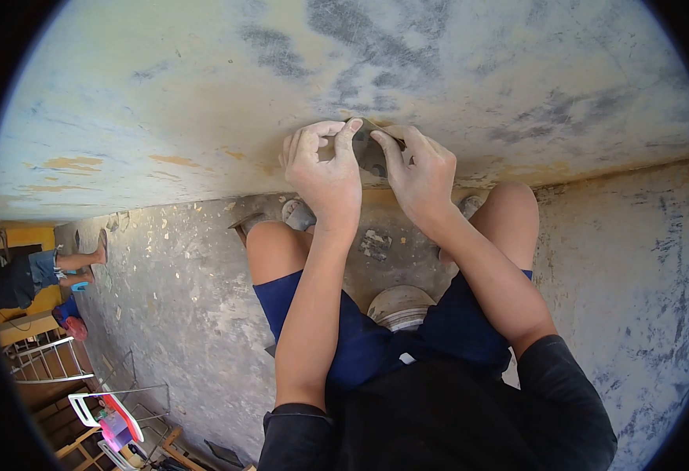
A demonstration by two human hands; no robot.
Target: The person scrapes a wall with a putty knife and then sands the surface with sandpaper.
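At the left edge of the frame I can see another person [26, 279] in a dark top and denim shorts, legs pointing right, near a blue stool [80, 286]. Just below, I get a red bag [76, 328], then a white rail [50, 363]. In the lower left my view shows a red and white chair [124, 416] with something pink on it, among wooden pieces I can't sort out.

Moving right, I have the rough grey floor [179, 290], flecked with pale chips. Above it the wall [203, 94] spans the top of the frame, blotched yellow and dark grey.

At upper centre I find my left hand [325, 169], dusty, thumb and fingers bent and pinching the left side of a dark, thin sheet [371, 153]. The sheet sits between both hands, close against the wall; I can't tell whether it touches. Below it a dark scrap [376, 245] lies on the floor, and lower down a round, pale bucket [401, 302] shows between the blue shorts [344, 337].

Just right of the sheet, my right hand [425, 169] grips its other side, thumb towards the left thumb, fingers curled. On the far right I see a side surface [635, 235], pale with dark streaks.
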